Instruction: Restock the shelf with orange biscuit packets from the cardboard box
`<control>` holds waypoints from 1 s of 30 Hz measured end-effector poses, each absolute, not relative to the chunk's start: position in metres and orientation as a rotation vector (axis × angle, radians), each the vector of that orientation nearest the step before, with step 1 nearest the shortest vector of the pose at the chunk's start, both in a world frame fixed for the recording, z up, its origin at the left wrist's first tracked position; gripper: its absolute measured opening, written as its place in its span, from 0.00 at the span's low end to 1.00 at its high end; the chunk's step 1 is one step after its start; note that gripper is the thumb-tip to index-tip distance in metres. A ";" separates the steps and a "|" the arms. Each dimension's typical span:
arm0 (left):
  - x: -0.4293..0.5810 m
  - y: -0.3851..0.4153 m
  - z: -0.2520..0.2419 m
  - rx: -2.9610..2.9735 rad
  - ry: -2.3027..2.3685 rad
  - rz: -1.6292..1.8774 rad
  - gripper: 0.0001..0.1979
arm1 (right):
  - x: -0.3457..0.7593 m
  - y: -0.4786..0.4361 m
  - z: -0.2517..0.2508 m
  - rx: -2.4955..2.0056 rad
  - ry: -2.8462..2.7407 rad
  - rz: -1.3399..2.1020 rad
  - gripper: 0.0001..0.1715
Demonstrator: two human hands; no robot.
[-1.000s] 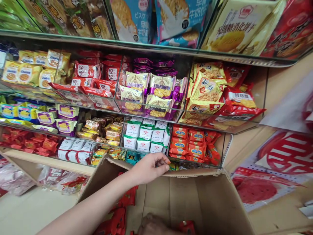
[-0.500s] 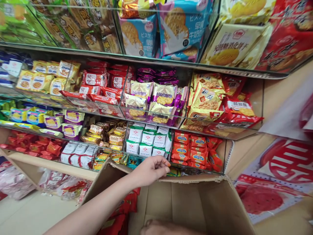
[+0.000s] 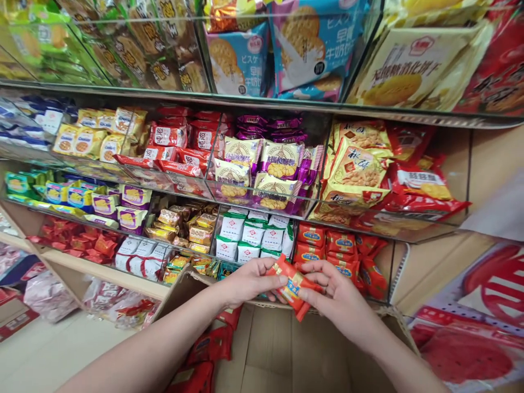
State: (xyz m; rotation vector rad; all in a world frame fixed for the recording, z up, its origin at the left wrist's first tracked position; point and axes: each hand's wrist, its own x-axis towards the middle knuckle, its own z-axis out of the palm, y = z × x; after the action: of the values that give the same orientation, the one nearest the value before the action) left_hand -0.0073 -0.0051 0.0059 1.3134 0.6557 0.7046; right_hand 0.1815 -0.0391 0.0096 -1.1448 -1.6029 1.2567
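A small red snack packet (image 3: 293,288) with a blue-and-gold label is held between both hands above an open cardboard box (image 3: 393,322). My left hand (image 3: 254,281) pinches its left end, thumb on top. On its right end, my right hand (image 3: 332,286) grips with thumb and fingers. Just behind the hands, similar red packets (image 3: 342,242) stand stacked in the lowest shelf compartment. To their left sit white-and-green packets (image 3: 250,233). Inside the box, several red packets (image 3: 210,346) lie along the left side; part of the box is hidden by my arms.
Glass-fronted shelves rise ahead, holding yellow-and-purple biscuit packs (image 3: 278,161), red packs (image 3: 421,185) and blue biscuit bags (image 3: 313,46). Plastic bags (image 3: 118,300) sit low at the left. A red printed poster (image 3: 470,344) is at the right.
My right hand has risen from inside the box, and a red packet is now between both hands. My left hand, previously over the box's far edge, now grips it too. The view shifted slightly.
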 end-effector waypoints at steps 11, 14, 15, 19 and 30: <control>-0.004 -0.001 0.007 1.205 0.680 0.667 0.14 | 0.184 -0.040 0.001 -1.168 -1.567 0.972 0.13; 0.000 0.006 0.009 1.132 0.817 0.681 0.12 | 0.179 -0.043 0.001 -1.213 -1.772 0.366 0.11; 0.002 0.009 0.010 1.106 0.853 0.678 0.12 | 0.178 -0.045 0.002 -1.201 -1.850 0.179 0.10; 0.017 0.015 0.020 1.027 0.906 0.689 0.09 | 0.173 -0.055 0.005 -1.143 -2.119 -0.157 0.09; 0.129 0.032 0.053 0.834 0.844 0.775 0.09 | 0.165 -0.073 -0.015 -0.806 -2.891 0.050 0.09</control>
State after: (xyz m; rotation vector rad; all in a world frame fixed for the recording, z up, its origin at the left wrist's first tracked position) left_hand 0.1295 0.0324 0.0525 0.8338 0.8436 0.7751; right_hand 0.1653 -0.0734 -0.0145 -0.8055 -2.8911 0.0497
